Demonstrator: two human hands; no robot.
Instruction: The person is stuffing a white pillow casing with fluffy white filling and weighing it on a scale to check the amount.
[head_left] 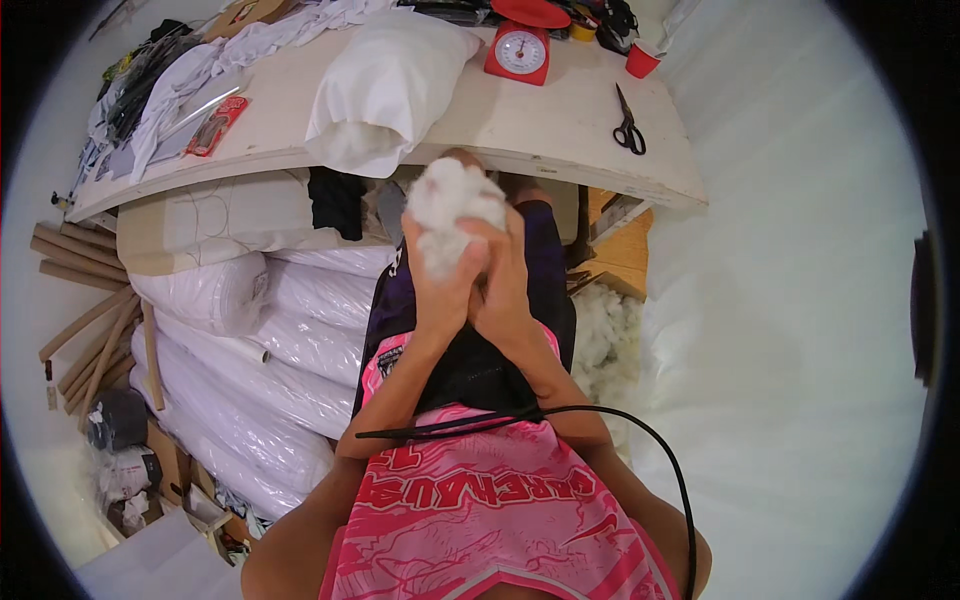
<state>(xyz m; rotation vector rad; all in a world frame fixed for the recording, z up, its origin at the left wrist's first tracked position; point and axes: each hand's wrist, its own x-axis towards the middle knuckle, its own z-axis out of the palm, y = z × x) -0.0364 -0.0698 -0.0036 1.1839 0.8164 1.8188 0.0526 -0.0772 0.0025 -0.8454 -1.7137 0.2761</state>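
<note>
A clump of white fibre stuffing [455, 195] is squeezed between my two hands above my lap. My left hand [437, 285] wraps its left and lower side. Pressed against it from the right is my right hand [497, 262], fingers bent over the fluff. Just beyond them, a white fabric cover [390, 85] lies on the table with its open end hanging past the front edge. Some white stuffing [362, 142] shows inside that opening. Neither hand touches the cover.
On the table [560, 130] stand a red dial scale [518, 52] and a red cup [643, 60]; black scissors [628, 122] lie at the right. Plastic-wrapped white rolls [310, 305] and cardboard tubes [85, 262] fill the left. Loose stuffing [605, 335] is piled right of my legs.
</note>
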